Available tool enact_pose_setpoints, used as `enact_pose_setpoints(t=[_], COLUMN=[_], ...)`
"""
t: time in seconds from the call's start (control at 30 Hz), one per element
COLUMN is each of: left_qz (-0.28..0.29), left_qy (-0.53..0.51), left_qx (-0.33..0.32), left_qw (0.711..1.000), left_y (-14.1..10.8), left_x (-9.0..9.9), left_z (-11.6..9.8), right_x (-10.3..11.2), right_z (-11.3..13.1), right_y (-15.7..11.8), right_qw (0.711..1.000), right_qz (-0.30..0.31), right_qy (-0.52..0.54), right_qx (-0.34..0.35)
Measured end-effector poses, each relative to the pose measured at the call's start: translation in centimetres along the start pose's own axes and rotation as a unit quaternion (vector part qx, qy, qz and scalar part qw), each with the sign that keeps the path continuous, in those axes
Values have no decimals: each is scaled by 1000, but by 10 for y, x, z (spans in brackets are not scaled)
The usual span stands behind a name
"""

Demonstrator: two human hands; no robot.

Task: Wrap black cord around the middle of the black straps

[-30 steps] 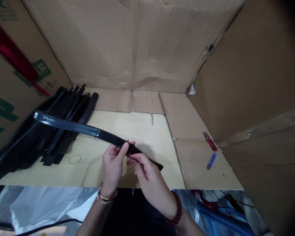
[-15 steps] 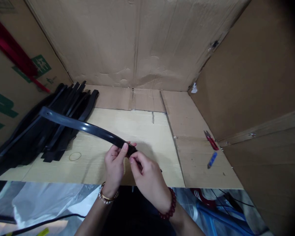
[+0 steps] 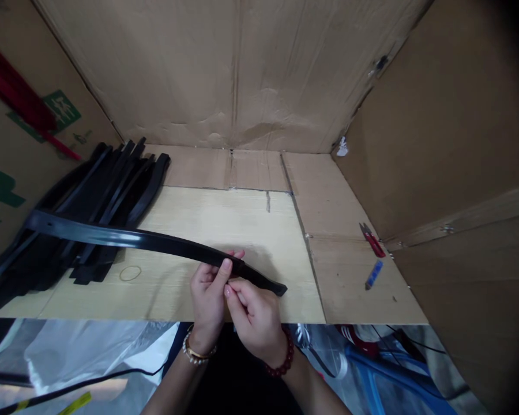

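Observation:
A long, glossy black strip (image 3: 134, 240), probably plastic or rubber, runs across the board and over a stack of similar black strips (image 3: 108, 196) at the left. My left hand (image 3: 207, 291) pinches the strip between thumb and fingers, near its right end. My right hand (image 3: 253, 311) sits close beside it, with its fingers curled against the strip's lower edge. The strip's short end sticks out to the right of my hands. Its far end extends left above the stack. A thin rubber band (image 3: 130, 274) lies on the board below the strip.
The pale wooden board (image 3: 225, 219) rests on flattened cardboard, with cardboard walls (image 3: 233, 75) behind and at both sides. Red thread snips (image 3: 373, 241) and a blue utility knife (image 3: 374, 274) lie to the right. Beyond the front edge hang a white plastic bag (image 3: 86, 351) and a black cable.
The strip's far end has swung left and down across the stack. My hands have drawn closer together and shifted slightly right, and the view has tilted a little.

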State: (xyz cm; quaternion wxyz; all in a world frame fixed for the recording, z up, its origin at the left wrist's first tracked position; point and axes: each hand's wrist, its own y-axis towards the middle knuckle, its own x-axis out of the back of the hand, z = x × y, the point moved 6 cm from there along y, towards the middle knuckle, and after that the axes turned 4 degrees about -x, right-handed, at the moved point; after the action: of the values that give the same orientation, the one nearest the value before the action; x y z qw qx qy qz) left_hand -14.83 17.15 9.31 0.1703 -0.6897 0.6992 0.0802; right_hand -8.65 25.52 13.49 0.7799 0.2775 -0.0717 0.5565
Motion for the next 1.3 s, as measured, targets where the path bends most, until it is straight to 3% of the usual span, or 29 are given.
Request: enact_pose_setpoints(t=[0.37,0.5,0.67,0.77,1.0,1.3], left_qz=[-9,-10,11,4,-35,-46], left_qy=[-27,-38,-33,-58,-66,-52], left_qx=[17,-43,-127,-124,-104,-85], left_qw=[999,998,991,991,992,994], left_y=[-4,-6,-7,-8,-9,-11], left_x=[-4,2,9,10,13,13], left_z=[-5,-16,-34,-37,-32,-38], right_x=[-1,10,26,31,26,17], right_z=[7,13,32,30,27,20], right_y=[-4,-6,-4,2,11,10], right_qw=[995,995,992,990,992,991], right_qz=[-40,-83,-117,-135,-99,-108], right_qy=[90,60,-37,-51,-72,66], right_qx=[27,-21,28,-2,-17,-35])
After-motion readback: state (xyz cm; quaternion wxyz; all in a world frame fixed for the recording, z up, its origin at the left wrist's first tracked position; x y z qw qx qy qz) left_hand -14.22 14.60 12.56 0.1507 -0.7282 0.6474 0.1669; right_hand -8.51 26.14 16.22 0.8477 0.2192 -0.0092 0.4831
